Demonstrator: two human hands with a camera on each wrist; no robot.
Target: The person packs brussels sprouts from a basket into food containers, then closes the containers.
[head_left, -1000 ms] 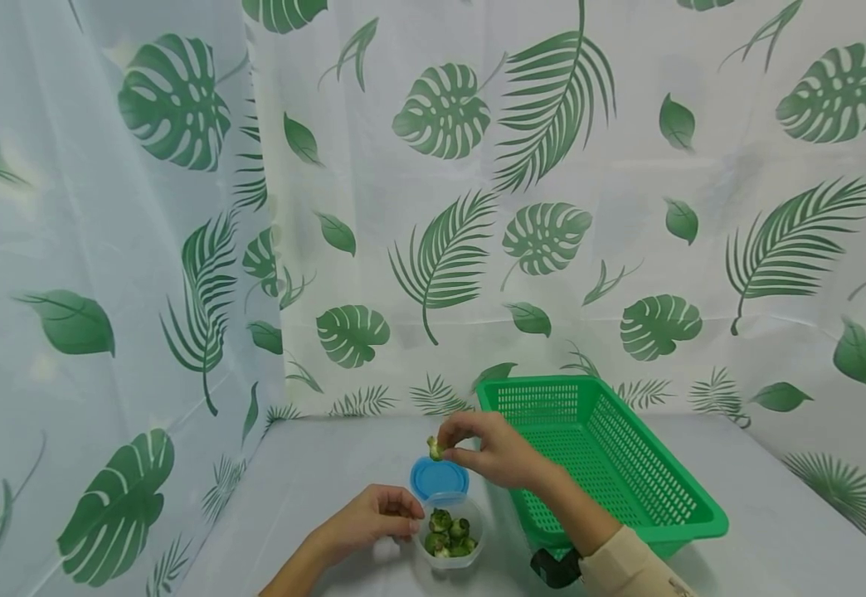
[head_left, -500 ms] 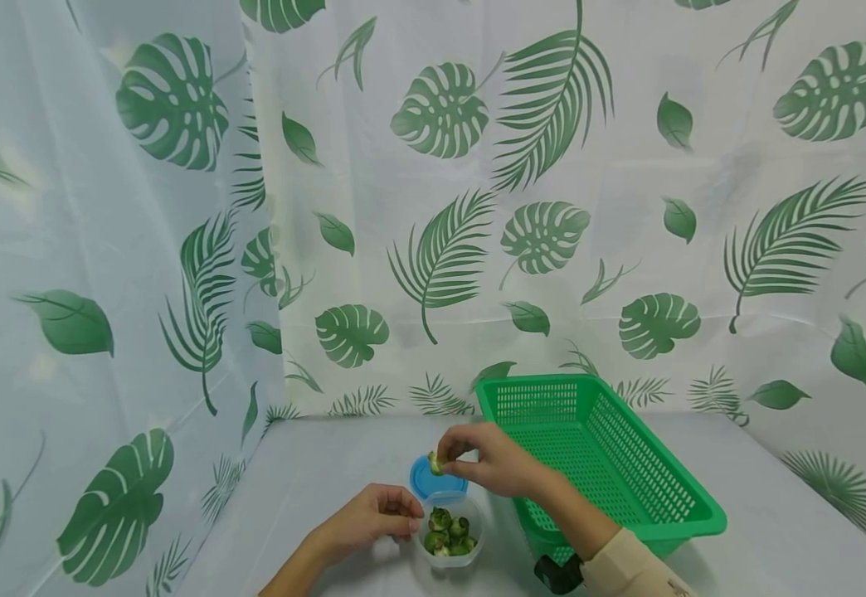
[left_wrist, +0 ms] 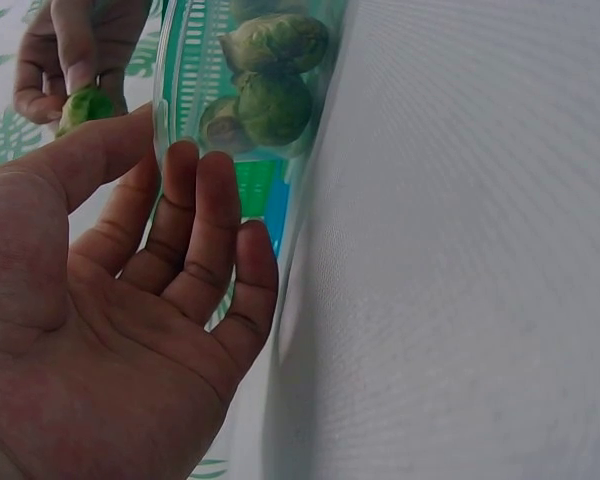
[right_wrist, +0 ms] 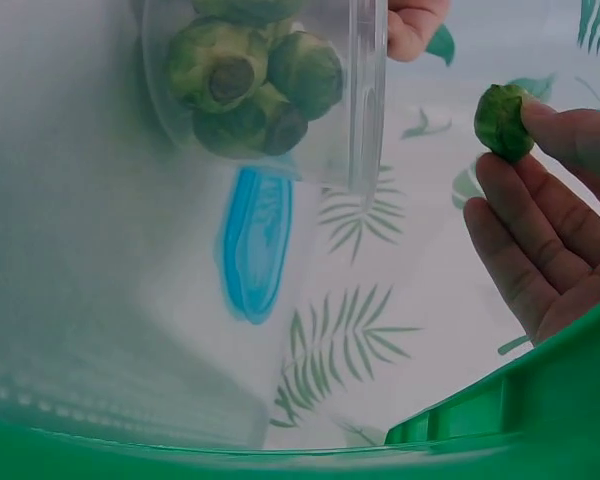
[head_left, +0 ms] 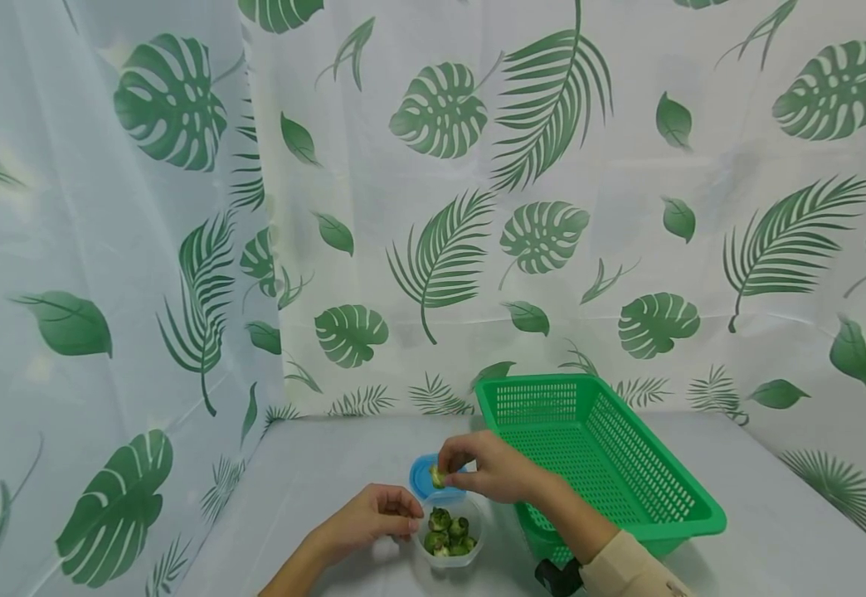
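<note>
A Brussels sprout [right_wrist: 502, 122] is pinched between the thumb and fingertips of my right hand [head_left: 494, 468]. In the head view that sprout overlaps the blue lid [head_left: 420, 479] lying on the table. A clear plastic container [head_left: 470, 506] stands nearer, holding several more Brussels sprouts [head_left: 439, 521]. To its left, my left hand [head_left: 375, 521] has thumb and forefinger together at the container's rim, while its other fingers [left_wrist: 217, 195] curve against the outside wall.
A large green perforated basket [head_left: 649, 448] stands to the right, under my right forearm. Leaf-patterned white sheeting [head_left: 448, 274] rises behind and to the left of the white table [head_left: 313, 452]. A small black device [head_left: 557, 576] sits at the right sleeve.
My right hand has come down and nearer with the Brussels sprout, from beyond the blue lid to over it. The left hand and the container have stayed in place.
</note>
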